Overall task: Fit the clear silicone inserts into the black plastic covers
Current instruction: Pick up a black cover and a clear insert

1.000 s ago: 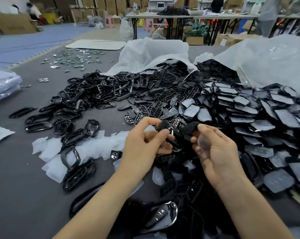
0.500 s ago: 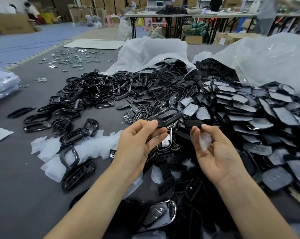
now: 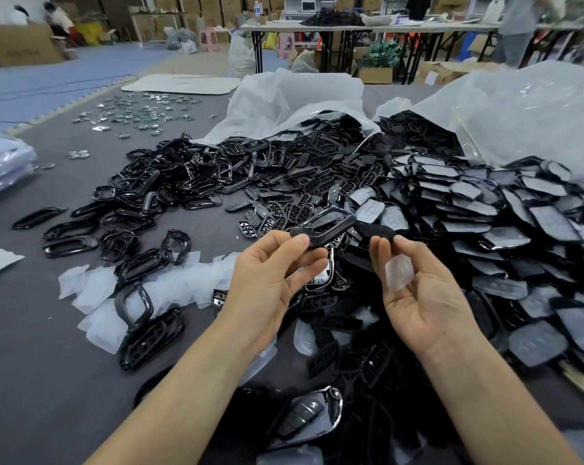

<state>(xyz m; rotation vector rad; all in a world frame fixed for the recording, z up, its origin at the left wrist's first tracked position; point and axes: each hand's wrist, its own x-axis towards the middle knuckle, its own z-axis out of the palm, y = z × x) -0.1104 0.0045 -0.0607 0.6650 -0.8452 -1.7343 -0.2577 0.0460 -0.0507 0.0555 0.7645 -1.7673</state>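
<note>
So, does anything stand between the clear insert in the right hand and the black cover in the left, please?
Partly: fingers of the right hand seem to pinch a small black piece, lying between the clear silicone insert in that palm and the black plastic cover in the left hand.

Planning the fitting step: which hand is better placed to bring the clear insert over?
Right: the right hand cradles the clear insert, while the left hand pinches the black cover.

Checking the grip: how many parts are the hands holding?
3: a black cover pinched by the left hand, a clear insert in the right hand, a black piece at its fingertips. None looks hidden.
</note>
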